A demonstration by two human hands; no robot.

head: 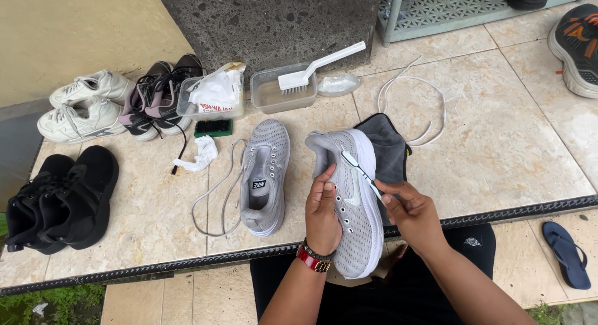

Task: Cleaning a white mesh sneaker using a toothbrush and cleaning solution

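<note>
My left hand wraps the grey shoe, fingers curled round its side, thumb up near the lace holes; shoe tipped on its side over my lap, white sole facing right. Red watch on that wrist. My right hand pinches a toothbrush between thumb and fingertips, head end up against the shoe's upper near the collar.

Just behind the shoe, a dark cloth on the tiled ledge, partly under the shoe. Left of it the second grey shoe lies flat, laces out, a grey lace looped beside it. Blue sandal on the lower floor at right.

Farther left, black shoes as a pair. A crumpled white rag near the lace. White lace curled on the tiles behind the cloth.

Farther back: a clear tub with a white scrub brush resting across it, another tub holding a white bag, a green-backed brush in front of it. Dark purple shoes and white shoes at the wall. Black-orange shoe far right, by a pale green rack. Stone block behind the tubs.
</note>
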